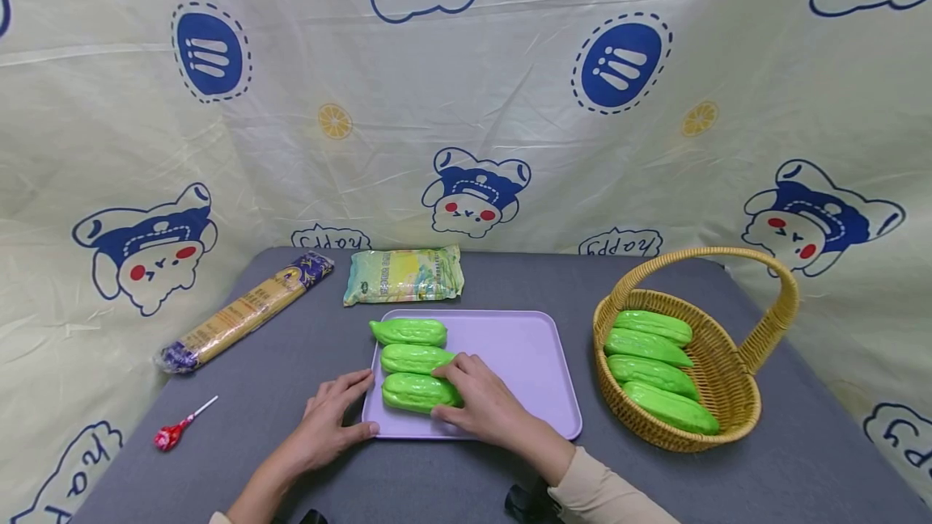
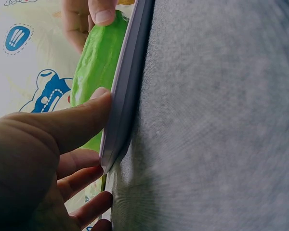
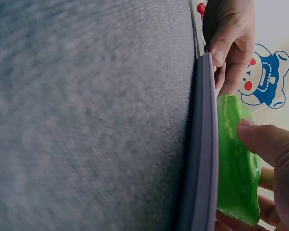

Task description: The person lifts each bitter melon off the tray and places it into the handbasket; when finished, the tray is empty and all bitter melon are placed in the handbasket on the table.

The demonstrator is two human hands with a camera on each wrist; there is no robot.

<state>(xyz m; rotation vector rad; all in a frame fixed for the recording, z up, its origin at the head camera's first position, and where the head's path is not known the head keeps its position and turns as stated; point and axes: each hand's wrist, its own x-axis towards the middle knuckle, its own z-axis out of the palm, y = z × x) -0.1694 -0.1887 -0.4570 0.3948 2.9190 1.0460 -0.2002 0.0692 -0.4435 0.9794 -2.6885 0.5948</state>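
Observation:
A light purple tray (image 1: 517, 370) carries three bright green bitter melons in a row along its left side. My right hand (image 1: 491, 403) grips the right end of the nearest bitter melon (image 1: 409, 392), thumb on the near side and fingers across its far side. The middle bitter melon (image 1: 411, 359) and the far bitter melon (image 1: 409, 332) lie parallel behind it. At the tray's near left corner, my left hand (image 1: 324, 419) holds the rim between thumb and fingers. The left wrist view shows the left thumb (image 2: 94, 108) at the rim, beside the nearest melon.
To the right stands a wicker basket (image 1: 728, 395) with a tall handle, holding several green bitter melons. Behind the tray lies a pale green and yellow packet (image 1: 404, 275). A long noodle packet (image 1: 247, 314) lies diagonally at left, with a red lollipop (image 1: 169, 437) nearer.

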